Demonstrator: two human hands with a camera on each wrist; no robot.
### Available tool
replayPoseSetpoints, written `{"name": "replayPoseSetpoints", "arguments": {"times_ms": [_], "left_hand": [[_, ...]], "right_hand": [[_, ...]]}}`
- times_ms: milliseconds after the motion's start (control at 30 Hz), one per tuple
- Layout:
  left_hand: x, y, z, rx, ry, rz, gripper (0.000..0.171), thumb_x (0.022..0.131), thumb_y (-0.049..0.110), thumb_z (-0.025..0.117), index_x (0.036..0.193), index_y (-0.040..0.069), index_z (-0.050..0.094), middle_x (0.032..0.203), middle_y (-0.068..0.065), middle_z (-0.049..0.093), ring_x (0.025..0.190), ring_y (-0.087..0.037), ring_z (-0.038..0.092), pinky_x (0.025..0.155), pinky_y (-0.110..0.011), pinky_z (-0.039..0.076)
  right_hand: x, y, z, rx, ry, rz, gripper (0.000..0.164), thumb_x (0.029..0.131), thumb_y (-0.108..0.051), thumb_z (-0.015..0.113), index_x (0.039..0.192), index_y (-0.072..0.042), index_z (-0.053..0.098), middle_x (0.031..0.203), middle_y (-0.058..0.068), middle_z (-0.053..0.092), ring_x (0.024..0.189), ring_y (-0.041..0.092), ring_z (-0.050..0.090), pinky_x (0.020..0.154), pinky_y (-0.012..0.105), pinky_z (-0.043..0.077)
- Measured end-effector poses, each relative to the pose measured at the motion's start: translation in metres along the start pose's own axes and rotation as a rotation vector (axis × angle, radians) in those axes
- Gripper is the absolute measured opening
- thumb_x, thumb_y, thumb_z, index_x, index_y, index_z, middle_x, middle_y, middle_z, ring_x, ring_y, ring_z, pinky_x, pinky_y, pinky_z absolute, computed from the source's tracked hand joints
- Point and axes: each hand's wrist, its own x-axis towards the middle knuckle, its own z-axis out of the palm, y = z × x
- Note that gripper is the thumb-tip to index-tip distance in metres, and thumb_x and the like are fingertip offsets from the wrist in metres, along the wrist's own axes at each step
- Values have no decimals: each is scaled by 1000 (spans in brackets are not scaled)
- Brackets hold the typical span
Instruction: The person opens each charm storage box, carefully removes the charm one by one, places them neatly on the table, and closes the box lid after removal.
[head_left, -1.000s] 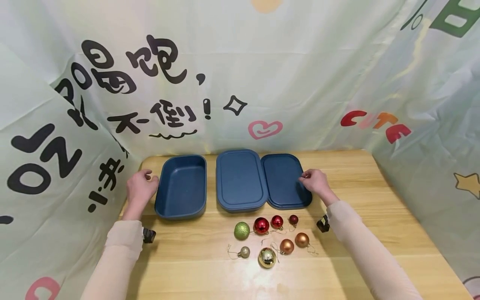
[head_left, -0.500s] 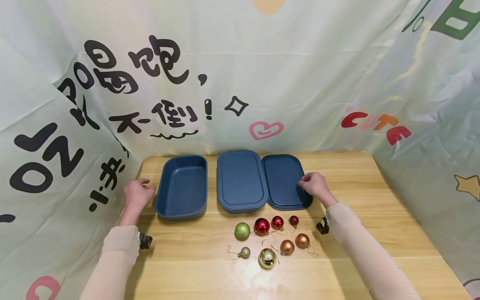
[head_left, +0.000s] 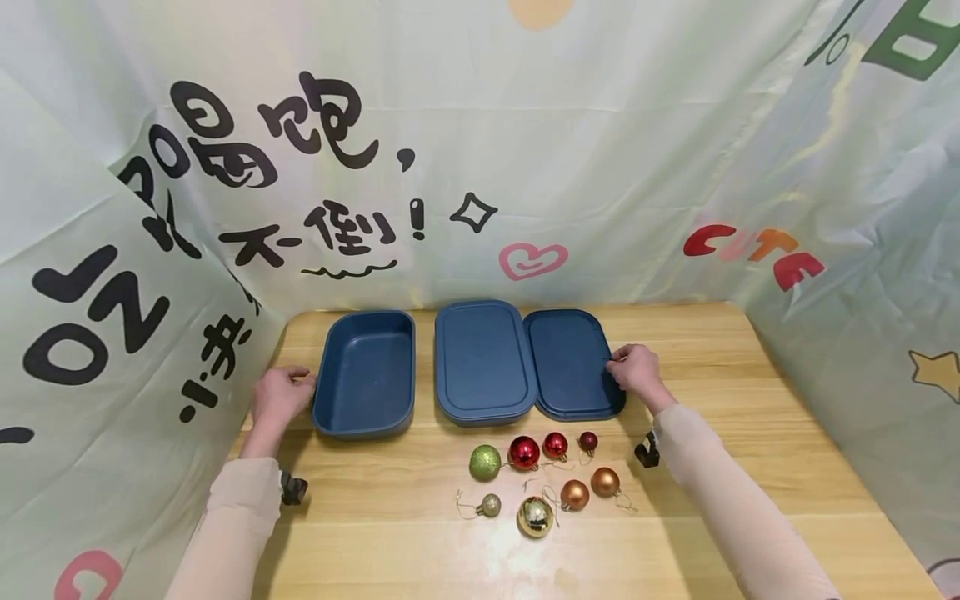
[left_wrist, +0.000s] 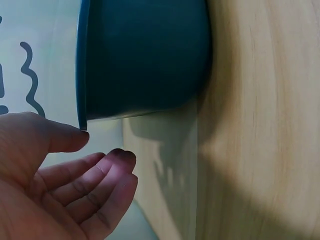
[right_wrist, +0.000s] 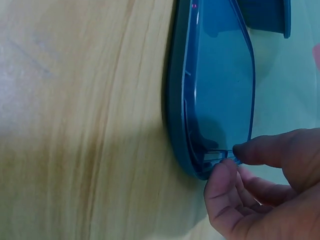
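Note:
In the head view, my left hand [head_left: 281,395] is beside the left edge of an uncovered dark blue box [head_left: 365,375]. The left wrist view has the thumb at the rim of that box [left_wrist: 145,55], while the other fingers are loosely bent beneath it, apart from the wall. My right hand [head_left: 636,371] pinches the right edge of a flat blue lid [head_left: 568,362], which lies with its ridged side up. Seen from the right wrist, thumb and forefinger meet at the end of the lid [right_wrist: 222,90]. Between them stands a second blue box with its lid on [head_left: 483,358].
Several bauble ornaments lie in front of the boxes: a green glitter ball [head_left: 485,462], a large red ball [head_left: 523,452], a shiny gold ball [head_left: 536,517] and a copper ball [head_left: 574,495] among them. Printed cloth [head_left: 637,167] hangs round the wooden table [head_left: 405,550].
My left hand drew slightly away from the uncovered box, then came back to its edge. The right hand's fingertips shifted right, from over the lid to its right edge.

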Motion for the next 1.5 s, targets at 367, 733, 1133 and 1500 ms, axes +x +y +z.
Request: {"name": "replayPoseSetpoints", "arguments": {"times_ms": [367, 733, 1133, 1500], "left_hand": [[0, 1, 6, -35, 39, 52, 41, 103, 29, 59, 125, -2, 75, 116, -24, 77, 108, -44, 70, 93, -53, 52], [-2, 3, 8, -32, 26, 92, 40, 104, 29, 60, 125, -1, 76, 110, -23, 78, 108, -44, 70, 96, -56, 52], [-2, 4, 8, -41, 60, 108, 36, 102, 22, 60, 119, -4, 77, 113, -24, 77, 110, -46, 69, 97, -56, 51], [-4, 3, 10, -36, 59, 127, 34, 103, 22, 61, 118, -3, 78, 112, -24, 77, 108, -46, 69, 97, -56, 51]], "right_hand": [[7, 13, -1, 15, -6, 41, 20, 96, -9, 62, 99, 9, 70, 82, 14, 68, 49, 6, 58, 50, 23, 53], [5, 13, -6, -55, -22, 4, 24, 95, -13, 60, 78, 1, 69, 69, 8, 65, 59, 19, 58, 55, 28, 46], [4, -4, -20, 20, -7, -48, 35, 99, -21, 58, 66, -9, 61, 56, -5, 52, 51, 15, 53, 55, 29, 47], [-5, -26, -28, 59, 46, -125, 27, 97, -19, 55, 100, 4, 68, 81, 12, 68, 70, 23, 60, 66, 32, 46]]}}
